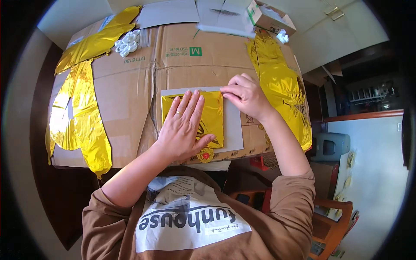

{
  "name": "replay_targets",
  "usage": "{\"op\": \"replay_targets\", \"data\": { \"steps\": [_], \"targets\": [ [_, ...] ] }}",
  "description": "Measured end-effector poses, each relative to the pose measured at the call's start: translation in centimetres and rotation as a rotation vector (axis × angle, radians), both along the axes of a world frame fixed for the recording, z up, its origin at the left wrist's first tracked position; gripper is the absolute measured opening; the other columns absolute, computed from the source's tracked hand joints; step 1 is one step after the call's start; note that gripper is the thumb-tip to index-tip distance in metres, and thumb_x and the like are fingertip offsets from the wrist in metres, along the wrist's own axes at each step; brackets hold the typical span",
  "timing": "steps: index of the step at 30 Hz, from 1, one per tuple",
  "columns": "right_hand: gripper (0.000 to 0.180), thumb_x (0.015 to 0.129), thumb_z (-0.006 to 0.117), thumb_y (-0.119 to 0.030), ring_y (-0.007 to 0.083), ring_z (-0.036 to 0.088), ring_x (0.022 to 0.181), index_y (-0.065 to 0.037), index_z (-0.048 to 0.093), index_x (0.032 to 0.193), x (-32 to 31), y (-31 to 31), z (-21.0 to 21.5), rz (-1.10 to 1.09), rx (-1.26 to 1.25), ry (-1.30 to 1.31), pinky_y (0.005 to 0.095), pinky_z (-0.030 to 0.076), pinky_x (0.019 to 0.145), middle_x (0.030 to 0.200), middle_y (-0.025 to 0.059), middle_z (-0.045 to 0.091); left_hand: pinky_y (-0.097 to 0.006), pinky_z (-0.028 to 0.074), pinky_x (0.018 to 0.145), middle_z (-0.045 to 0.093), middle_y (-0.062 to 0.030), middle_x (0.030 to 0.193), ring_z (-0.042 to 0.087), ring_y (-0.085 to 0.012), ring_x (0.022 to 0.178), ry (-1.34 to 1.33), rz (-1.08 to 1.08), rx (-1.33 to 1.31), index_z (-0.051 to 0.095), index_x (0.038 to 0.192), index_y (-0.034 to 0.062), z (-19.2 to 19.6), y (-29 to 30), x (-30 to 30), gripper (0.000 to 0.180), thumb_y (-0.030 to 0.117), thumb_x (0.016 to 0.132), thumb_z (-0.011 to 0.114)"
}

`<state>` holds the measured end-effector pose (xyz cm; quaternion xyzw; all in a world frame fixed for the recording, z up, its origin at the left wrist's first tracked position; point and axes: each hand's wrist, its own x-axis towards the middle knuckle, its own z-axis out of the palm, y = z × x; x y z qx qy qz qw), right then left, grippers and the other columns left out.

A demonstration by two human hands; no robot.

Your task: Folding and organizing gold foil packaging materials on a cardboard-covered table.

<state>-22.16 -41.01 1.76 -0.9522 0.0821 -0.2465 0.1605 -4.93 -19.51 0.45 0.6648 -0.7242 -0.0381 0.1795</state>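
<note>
In the middle of the frame a folded piece of gold foil [216,115] lies in front of me, on a pale grey board [233,132] set on the brown cardboard [117,104] that covers the worktop. The foil is folded into a roughly square packet, bright yellow-gold and mirror-shiny, with fine creases running across it and straight edges at the right and bottom; dark printed lines show next to my thumb, though too little of them is uncovered for me to tell their shape. The grey board reaches past it, most widely on the right. My left hand [184,125] is laid flat over the packet's left part, palm down, fingers long and slightly parted, thumb stretched out to the right, a thin ring [179,112] on one finger. My right hand [247,97] is at the packet's upper right corner, thumb and forefinger drawn together and the other fingers curled; I cannot tell whether they pinch the foil's edge. Just below the packet sits a small round gold piece [205,156] with a red centre. Larger crinkled gold foil shapes lie at the left of the frame [93,125] and at the right [284,91], and a bunch of white loops [128,43] sits at the upper left.
</note>
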Motion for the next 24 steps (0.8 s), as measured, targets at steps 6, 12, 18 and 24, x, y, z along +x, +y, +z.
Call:
{"op": "replay_targets", "data": {
  "steps": [6, 12, 18, 24],
  "targets": [
    [0.023, 0.079, 0.077, -0.011, 0.0222, 0.06, 0.084, -0.008, 0.071, 0.101, 0.7, -0.6, 0.4, 0.164, -0.285, -0.047, 0.0377, 0.05, 0.08, 0.091, 0.003, 0.063, -0.052, 0.013, 0.126, 0.026, -0.0277, 0.163, 0.02, -0.0408, 0.155, 0.052, -0.005, 0.016, 0.026, 0.155, -0.0094, 0.7, 0.2, 0.2, 0.095, 0.061, 0.097, 0.051],
    [0.023, 0.075, 0.076, -0.011, 0.0219, 0.06, 0.083, -0.009, 0.068, 0.097, 1.5, -2.0, 0.3, 0.272, -0.468, -0.091, 0.0375, 0.05, 0.08, 0.091, 0.0027, 0.06, -0.052, 0.011, 0.126, 0.024, -0.027, 0.164, 0.018, -0.0401, 0.155, 0.077, -0.007, 0.046, 0.024, 0.157, -0.0074, 0.8, 0.1, 0.3, 0.093, 0.06, 0.098, 0.05],
    [0.021, 0.072, 0.077, -0.009, 0.0231, 0.058, 0.082, -0.009, 0.063, 0.088, 1.9, -1.8, 0.0, 0.243, -0.28, -0.064, 0.0378, 0.048, 0.078, 0.088, 0.0035, 0.057, -0.051, 0.01, 0.127, 0.024, -0.0268, 0.164, 0.017, -0.0399, 0.156, 0.07, -0.002, 0.071, 0.024, 0.157, -0.0066, 0.7, 0.0, 0.3, 0.093, 0.061, 0.098, 0.049],
    [0.023, 0.071, 0.078, -0.008, 0.024, 0.058, 0.083, -0.009, 0.063, 0.089, 2.2, -1.8, -0.1, 0.251, -0.226, -0.075, 0.0381, 0.048, 0.078, 0.089, 0.0044, 0.058, -0.052, 0.01, 0.127, 0.024, -0.0265, 0.165, 0.017, -0.0399, 0.156, 0.073, -0.003, 0.08, 0.024, 0.158, -0.0058, 0.9, -0.1, 0.4, 0.092, 0.061, 0.099, 0.049]
  ]
}}
